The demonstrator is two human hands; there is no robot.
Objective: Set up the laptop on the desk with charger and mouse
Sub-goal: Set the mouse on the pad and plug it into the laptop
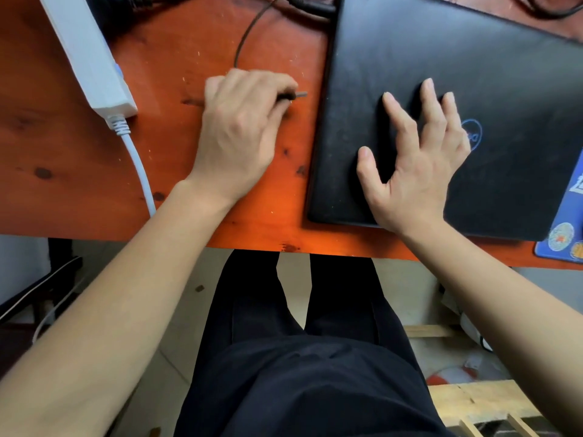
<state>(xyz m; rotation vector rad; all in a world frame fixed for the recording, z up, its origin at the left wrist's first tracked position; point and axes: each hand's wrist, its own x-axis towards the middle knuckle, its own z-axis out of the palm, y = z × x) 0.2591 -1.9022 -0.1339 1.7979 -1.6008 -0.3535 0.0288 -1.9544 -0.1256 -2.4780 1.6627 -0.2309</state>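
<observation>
A closed black laptop [473, 74] lies on the orange wooden desk [63, 152], at the right. My right hand [416, 165] rests flat on its lid with fingers spread. Left of the laptop, my left hand [239, 130] pinches the charger plug [298, 95], whose metal tip points at the laptop's left edge, a short gap away. The plug's thin dark cable [244, 39] curves up toward the back of the desk. No mouse is in view.
A white power strip [85, 55] lies at the back left, its white cord [138, 165] running off the front edge. Dark cables [303, 4] lie at the back. A blue stickered pad [564, 241] sits under the laptop's right corner. My legs are below the desk.
</observation>
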